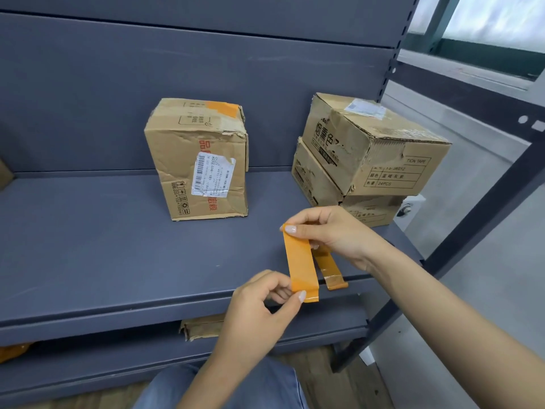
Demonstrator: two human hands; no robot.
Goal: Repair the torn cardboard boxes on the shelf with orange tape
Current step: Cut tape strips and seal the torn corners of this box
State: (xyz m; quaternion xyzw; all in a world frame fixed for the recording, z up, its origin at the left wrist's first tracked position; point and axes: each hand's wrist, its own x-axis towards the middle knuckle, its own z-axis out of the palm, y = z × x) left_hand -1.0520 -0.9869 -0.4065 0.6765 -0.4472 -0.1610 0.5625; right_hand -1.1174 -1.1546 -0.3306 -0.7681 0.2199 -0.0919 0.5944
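I hold a strip of orange tape (300, 262) stretched over the front of the grey shelf (118, 246). My right hand (333, 234) pinches its upper end and my left hand (265, 299) pinches its lower end. A second orange strip (328, 268) hangs under my right hand. A dented cardboard box (200, 160) stands at the shelf's middle, with orange tape (223, 109) on its top edge and a torn upper right corner. Two stacked boxes sit at the right, the upper box (371, 146) tilted on the lower box (321, 184).
A dark metal upright (477, 214) runs diagonally at the right. On the lower shelf lies a torn piece of cardboard (200, 326), and something orange (13, 351) shows at the far left. A box corner (5, 174) peeks in at the left edge. My jeans-clad knee (265, 388) is below.
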